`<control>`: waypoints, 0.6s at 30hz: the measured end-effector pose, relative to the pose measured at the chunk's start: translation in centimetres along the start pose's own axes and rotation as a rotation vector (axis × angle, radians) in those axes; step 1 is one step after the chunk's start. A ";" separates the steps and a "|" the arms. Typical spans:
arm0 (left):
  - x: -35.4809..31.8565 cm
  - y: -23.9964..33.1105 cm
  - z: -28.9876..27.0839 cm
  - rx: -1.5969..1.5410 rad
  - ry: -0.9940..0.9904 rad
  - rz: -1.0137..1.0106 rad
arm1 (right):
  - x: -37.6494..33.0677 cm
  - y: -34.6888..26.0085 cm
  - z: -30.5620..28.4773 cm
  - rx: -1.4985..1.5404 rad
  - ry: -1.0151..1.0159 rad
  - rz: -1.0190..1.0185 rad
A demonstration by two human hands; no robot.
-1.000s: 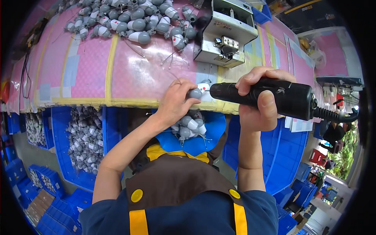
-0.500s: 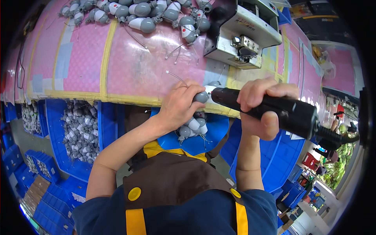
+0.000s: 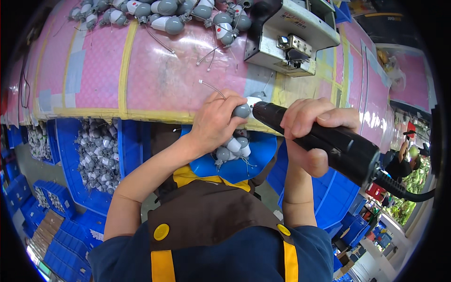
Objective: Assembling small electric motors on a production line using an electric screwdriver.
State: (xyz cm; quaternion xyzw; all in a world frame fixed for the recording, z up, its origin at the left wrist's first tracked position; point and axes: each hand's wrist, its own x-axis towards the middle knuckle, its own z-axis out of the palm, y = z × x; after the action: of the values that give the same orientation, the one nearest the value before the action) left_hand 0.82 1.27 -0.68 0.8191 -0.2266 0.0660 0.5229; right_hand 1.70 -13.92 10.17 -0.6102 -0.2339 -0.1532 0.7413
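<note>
My left hand (image 3: pixel 213 117) is closed around a grey, rounded bulb-shaped part (image 3: pixel 241 111) at the table's front edge, and a thin wire with a small white connector sticks out above the fingers. In my right hand (image 3: pixel 312 124) is a black electric screwdriver (image 3: pixel 345 150), held slanting with its nose down to the left. The nose sits close beside the grey part; whether it touches cannot be made out. Just behind the nose lies another white-and-grey part (image 3: pixel 255 100). Below my left hand, several similar parts rest in a blue pouch-like holder (image 3: pixel 202 164) at my lap.
A heap of grey-and-white bulb parts (image 3: pixel 171 24) with trailing wires lies at the back of the pink table (image 3: pixel 183 70). A metal machine (image 3: pixel 291 37) stands back right. Under the edge, a blue crate (image 3: pixel 66 162) holds many parts; another blue bin (image 3: pixel 336 192) stands right.
The screwdriver's rear end and cable have dipped a little, and my right hand has shifted slightly. My left hand keeps its grip. The view has moved slightly.
</note>
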 end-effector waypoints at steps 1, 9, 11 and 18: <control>0.1 0.1 0.0 0.002 0.002 -0.004 | -0.4 -0.3 0.2 -0.029 0.029 0.000; -0.7 2.7 -2.7 -0.059 -0.347 -0.116 | 0.3 -2.4 -1.8 0.271 0.078 0.040; 0.2 3.4 -5.6 -0.313 -0.701 0.086 | 2.0 -3.7 -2.6 0.124 0.092 -0.080; 10.9 -3.7 -6.9 0.805 -0.010 0.408 | 10.2 -1.7 -3.7 -0.047 0.303 -0.288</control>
State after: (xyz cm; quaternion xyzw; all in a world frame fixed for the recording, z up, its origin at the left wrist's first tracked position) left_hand 13.05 5.39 3.05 0.8960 -0.3423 0.2469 0.1379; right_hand 9.99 -17.28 16.49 -0.5574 -0.2009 -0.3532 0.7240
